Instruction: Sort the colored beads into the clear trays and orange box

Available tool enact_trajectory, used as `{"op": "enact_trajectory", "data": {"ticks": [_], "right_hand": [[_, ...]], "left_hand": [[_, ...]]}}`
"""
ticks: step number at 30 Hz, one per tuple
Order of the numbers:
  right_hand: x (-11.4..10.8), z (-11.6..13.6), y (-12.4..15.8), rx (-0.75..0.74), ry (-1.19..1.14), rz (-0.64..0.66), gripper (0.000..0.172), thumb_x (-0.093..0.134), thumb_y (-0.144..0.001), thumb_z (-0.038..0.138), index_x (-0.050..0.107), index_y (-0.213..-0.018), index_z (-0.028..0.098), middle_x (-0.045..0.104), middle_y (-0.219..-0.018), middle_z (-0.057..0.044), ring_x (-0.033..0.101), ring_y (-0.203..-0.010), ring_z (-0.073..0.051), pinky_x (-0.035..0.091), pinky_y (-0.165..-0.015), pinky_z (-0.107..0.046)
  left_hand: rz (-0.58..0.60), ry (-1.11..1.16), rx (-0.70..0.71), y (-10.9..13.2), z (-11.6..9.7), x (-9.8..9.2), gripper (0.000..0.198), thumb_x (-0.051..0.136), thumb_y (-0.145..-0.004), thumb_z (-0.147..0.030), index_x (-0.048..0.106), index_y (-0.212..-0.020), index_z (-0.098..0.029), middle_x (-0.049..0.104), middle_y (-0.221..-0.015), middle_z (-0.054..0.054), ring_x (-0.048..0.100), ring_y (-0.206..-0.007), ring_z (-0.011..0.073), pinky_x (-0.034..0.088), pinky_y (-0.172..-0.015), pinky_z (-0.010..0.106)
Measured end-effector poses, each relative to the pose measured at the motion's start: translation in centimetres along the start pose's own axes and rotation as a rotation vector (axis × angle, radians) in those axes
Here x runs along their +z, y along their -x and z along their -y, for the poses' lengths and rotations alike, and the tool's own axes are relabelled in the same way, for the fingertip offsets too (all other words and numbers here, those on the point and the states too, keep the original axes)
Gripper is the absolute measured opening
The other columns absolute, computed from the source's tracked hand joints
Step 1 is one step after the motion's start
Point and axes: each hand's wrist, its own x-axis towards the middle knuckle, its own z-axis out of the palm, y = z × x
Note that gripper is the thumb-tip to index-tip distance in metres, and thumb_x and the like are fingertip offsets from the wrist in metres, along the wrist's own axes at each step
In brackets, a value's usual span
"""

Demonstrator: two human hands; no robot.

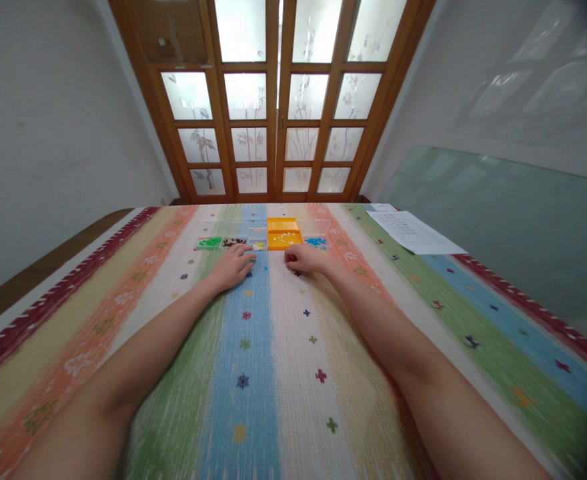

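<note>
My left hand (pixel 233 265) rests on the tablecloth with its fingers apart, just in front of a clear box of small dark red-brown pieces (pixel 234 242). My right hand (pixel 303 259) is closed in a pinch near the cloth; whatever lies between the fingertips is too small to make out. Between and beyond the hands stands an orange box (pixel 283 224) with its lid raised and small white pieces inside. Green pieces (pixel 210 242) fill the leftmost clear box, a few yellow pieces (pixel 258 245) lie in another, and blue pieces (pixel 315 242) are at the right.
A striped, patterned tablecloth (pixel 243 413) covers the table. Printed white paper (pixel 413 231) lies at the far right. One tiny blue piece (pixel 266 268) is on the cloth between the hands. Behind the table are wooden doors (pixel 276 133) with frosted panes.
</note>
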Motion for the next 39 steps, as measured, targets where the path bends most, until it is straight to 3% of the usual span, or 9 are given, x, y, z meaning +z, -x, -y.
{"op": "enact_trajectory", "data": {"ticks": [4, 8, 13, 18, 22, 25, 30, 34, 39], "right_hand": [[0.3, 0.0, 0.0, 0.016, 0.020, -0.049, 0.008, 0.063, -0.085, 0.016, 0.069, -0.081, 0.020, 0.072, -0.078, -0.003, 0.058, -0.068, -0.016, 0.036, -0.064, -0.026], [0.6, -0.5, 0.2, 0.017, -0.054, -0.243, 0.009, 0.059, -0.091, 0.020, 0.067, -0.089, 0.019, 0.073, -0.090, -0.006, 0.060, -0.077, -0.018, 0.039, -0.070, -0.027], [0.8, -1.9, -0.4, 0.118, -0.299, -0.503, 0.009, 0.055, -0.093, 0.026, 0.062, -0.091, 0.022, 0.069, -0.085, -0.003, 0.060, -0.077, -0.019, 0.044, -0.072, -0.030], [0.6, -2.8, -1.2, 0.224, -0.494, -0.728, 0.014, 0.058, -0.091, 0.033, 0.064, -0.097, 0.023, 0.071, -0.096, -0.007, 0.064, -0.086, -0.022, 0.052, -0.079, -0.035], [0.6, -2.6, -1.4, 0.204, -0.589, -0.731, 0.026, 0.056, -0.091, 0.030, 0.066, -0.114, 0.024, 0.073, -0.106, -0.008, 0.068, -0.093, -0.021, 0.055, -0.086, -0.037], [0.7, -1.5, -1.2, 0.170, -0.481, -0.684, 0.024, 0.053, -0.094, 0.026, 0.070, -0.110, 0.023, 0.075, -0.112, -0.008, 0.068, -0.101, -0.020, 0.052, -0.094, -0.036], [0.9, 1.7, -0.7, 0.049, -0.251, -0.389, 0.020, 0.055, -0.096, 0.022, 0.075, -0.098, 0.020, 0.076, -0.101, -0.007, 0.068, -0.093, -0.020, 0.049, -0.085, -0.030], [1.6, 4.1, -0.2, -0.086, -0.106, -0.150, 0.014, 0.063, -0.094, 0.022, 0.076, -0.099, 0.020, 0.075, -0.097, -0.005, 0.064, -0.086, -0.018, 0.045, -0.079, -0.027], [3.0, 5.9, 0.1, -0.183, 0.048, -0.235, 0.016, 0.068, -0.097, 0.033, 0.074, -0.103, 0.019, 0.071, -0.099, -0.008, 0.061, -0.093, -0.020, 0.042, -0.083, -0.030]], "left_hand": [[0.077, 0.023, 0.092, -0.2, -2.4, 0.2, 0.035, 0.048, -0.105, -0.034, 0.069, -0.130, -0.022, 0.060, -0.144, 0.011, 0.048, -0.138, 0.0285, 0.038, -0.122, 0.051], [0.122, 0.048, 0.136, -0.4, -4.1, 0.1, 0.035, 0.049, -0.105, -0.033, 0.068, -0.132, -0.023, 0.061, -0.142, 0.011, 0.051, -0.136, 0.0283, 0.040, -0.120, 0.050], [0.139, 0.061, 0.120, -0.6, -4.5, -0.2, 0.034, 0.051, -0.104, -0.031, 0.070, -0.129, -0.021, 0.068, -0.130, 0.011, 0.057, -0.126, 0.0275, 0.046, -0.113, 0.047], [0.145, 0.070, 0.100, -0.7, -4.4, -0.4, 0.033, 0.047, -0.104, -0.028, 0.075, -0.120, -0.021, 0.073, -0.120, 0.009, 0.062, -0.117, 0.0257, 0.049, -0.107, 0.044], [0.115, 0.057, 0.071, -0.5, -4.1, 0.0, 0.034, 0.046, -0.104, -0.029, 0.075, -0.121, -0.021, 0.073, -0.120, 0.009, 0.062, -0.117, 0.0256, 0.049, -0.107, 0.043], [0.057, 0.051, -0.020, -0.4, -3.3, 0.4, 0.034, 0.046, -0.104, -0.030, 0.076, -0.117, -0.022, 0.073, -0.117, 0.008, 0.063, -0.114, 0.0252, 0.050, -0.105, 0.043], [-0.026, 0.044, -0.158, -0.2, -1.2, 0.7, 0.032, 0.048, -0.103, -0.031, 0.078, -0.109, -0.022, 0.075, -0.110, 0.008, 0.065, -0.108, 0.0253, 0.052, -0.101, 0.043], [-0.048, 0.038, -0.205, -0.1, -0.6, 0.9, 0.030, 0.050, -0.101, -0.031, 0.079, -0.106, -0.024, 0.075, -0.106, 0.007, 0.065, -0.106, 0.0247, 0.052, -0.100, 0.042], [-0.030, 0.045, -0.208, -0.1, -0.7, 1.2, 0.031, 0.049, -0.101, -0.030, 0.079, -0.105, -0.023, 0.075, -0.105, 0.007, 0.064, -0.104, 0.0249, 0.052, -0.098, 0.041]]}}
